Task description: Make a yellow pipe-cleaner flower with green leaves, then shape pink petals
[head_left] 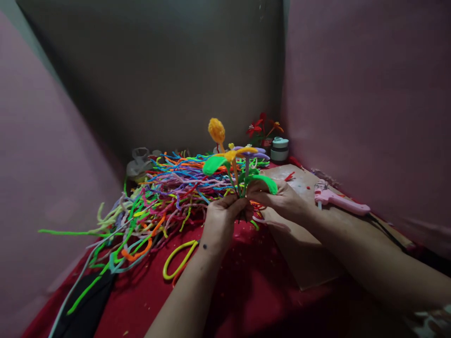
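The left hand [221,219] and right hand [278,199] both close around the stems of a pipe-cleaner bouquet [235,162], apparently bunching them upright above the red cloth [246,281], beside loose pipe cleaners [165,197].

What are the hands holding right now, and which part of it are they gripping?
Both hold a bunch of pipe-cleaner flowers. The left hand grips the gathered stems at the bottom; the right hand pinches beside it, at the green leaf.
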A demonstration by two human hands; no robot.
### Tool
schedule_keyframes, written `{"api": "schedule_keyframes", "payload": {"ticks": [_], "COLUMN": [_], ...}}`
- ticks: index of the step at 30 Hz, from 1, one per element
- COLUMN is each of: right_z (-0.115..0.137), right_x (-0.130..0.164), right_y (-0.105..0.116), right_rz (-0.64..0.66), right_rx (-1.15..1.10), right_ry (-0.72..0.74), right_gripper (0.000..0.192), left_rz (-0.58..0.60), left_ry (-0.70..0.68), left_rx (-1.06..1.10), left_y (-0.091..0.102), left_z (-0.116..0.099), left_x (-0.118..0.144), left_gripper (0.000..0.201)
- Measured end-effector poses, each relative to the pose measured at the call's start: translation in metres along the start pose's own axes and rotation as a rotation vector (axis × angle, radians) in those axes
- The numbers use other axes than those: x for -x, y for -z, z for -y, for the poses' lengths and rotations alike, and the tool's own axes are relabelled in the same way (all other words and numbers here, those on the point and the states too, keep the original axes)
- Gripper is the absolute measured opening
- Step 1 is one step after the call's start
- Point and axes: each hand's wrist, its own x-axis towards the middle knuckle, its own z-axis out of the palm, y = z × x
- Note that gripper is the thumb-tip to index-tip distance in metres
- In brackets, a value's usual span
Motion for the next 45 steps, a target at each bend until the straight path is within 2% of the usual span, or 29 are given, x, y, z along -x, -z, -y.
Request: {"api": "schedule_keyframes", "payload": {"ticks": [3,10,20,26,34,40,45], "right_z": [0.003,0.003,0.004,0.008,0.002,-0.007,-0.001], "right_x": [-0.001,-0.001,0.0,0.004,-0.002,-0.003,-0.001], "right_y": [-0.001,-0.004,0.003,0.001,0.0,0.001,0.0], "right_rz": [-0.061,-0.083,-0.054,0.054,-0.021,-0.055,0.012], "right_rx": [0.064,0.068,0.135,0.067,0.104,0.079,-0.06], "right_ry": [-0.023,-0.028,0.008,0.02,-0.029,0.006,-0.12], "right_gripper": [0.017,0.021,0.023,0.024,0.02,0.019,0.02], "left_rz": [0.015,-0.007,0.018,0.025,0.059,0.082,0.16], "left_ry": [0.011,-0.028,-0.019,-0.029,-0.01,-0.034,-0.009], "left_rx": [-0.045,-0.113,-0.122,-0.191,-0.251,-0.181,-0.047], "left_y": [-0.003,-0.005,-0.003,0.0,-0.002,-0.001,0.002], "left_z": [0.001,0.001,-0.003,-0.005,-0.005,-0.004,0.0], "left_x": [0.001,0.002,0.003,0.002,0.003,0.003,0.002], "left_gripper": [0.018,0.018,0.02,0.026,0.026,0.021,0.018]}}
